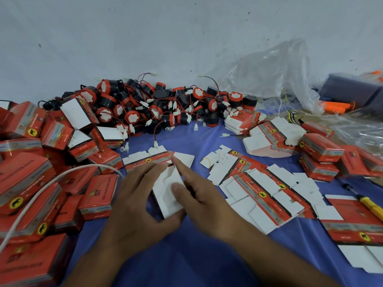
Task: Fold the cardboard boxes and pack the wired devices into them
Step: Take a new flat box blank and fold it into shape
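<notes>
Half-folded box [165,195] lies centre on blue cloth [186,257]. Left hand [134,206] grips its sides. Right hand [201,197], fingers straight, presses the flap. Likely light, easily creased card: hold by the edges.

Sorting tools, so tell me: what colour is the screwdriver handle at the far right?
Yellow screwdriver handle, seen in the head view.
</notes>
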The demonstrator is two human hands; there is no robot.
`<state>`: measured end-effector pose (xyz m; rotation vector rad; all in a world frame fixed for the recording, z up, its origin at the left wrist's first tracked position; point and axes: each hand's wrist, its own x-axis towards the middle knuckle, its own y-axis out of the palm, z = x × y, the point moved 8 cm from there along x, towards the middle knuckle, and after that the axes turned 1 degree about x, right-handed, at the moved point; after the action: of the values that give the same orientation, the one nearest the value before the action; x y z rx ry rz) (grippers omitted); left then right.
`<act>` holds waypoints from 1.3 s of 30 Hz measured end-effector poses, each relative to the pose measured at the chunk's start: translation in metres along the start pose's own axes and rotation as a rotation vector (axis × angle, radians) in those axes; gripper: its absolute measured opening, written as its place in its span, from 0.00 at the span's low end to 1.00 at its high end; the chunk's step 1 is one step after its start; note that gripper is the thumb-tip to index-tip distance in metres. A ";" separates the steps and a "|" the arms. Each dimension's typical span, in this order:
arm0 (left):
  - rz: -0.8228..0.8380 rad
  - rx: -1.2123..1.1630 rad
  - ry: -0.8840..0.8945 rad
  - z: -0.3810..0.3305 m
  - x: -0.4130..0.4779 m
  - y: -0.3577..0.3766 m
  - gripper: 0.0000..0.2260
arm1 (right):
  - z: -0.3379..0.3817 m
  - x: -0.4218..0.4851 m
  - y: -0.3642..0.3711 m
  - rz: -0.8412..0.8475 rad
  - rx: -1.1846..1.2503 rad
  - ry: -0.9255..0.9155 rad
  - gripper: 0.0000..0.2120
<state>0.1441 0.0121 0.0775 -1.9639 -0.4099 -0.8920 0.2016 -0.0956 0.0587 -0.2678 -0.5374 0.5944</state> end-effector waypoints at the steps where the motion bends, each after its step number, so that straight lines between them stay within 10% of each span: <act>1: 0.000 -0.002 0.006 0.000 0.000 0.000 0.33 | 0.003 0.000 -0.001 -0.019 -0.015 -0.025 0.24; 13: 0.017 0.024 0.013 0.000 -0.003 0.003 0.33 | -0.004 -0.003 0.009 0.125 -0.088 -0.028 0.25; 24: 0.051 -0.117 -0.078 0.002 -0.003 0.002 0.32 | -0.019 0.003 0.007 0.090 0.641 0.207 0.22; 39: -0.001 -0.144 -0.049 0.003 -0.004 0.003 0.37 | -0.021 0.007 -0.011 0.162 0.105 0.234 0.23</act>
<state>0.1438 0.0134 0.0719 -2.1210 -0.3838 -0.8972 0.2231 -0.1021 0.0482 -0.2782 -0.2590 0.7350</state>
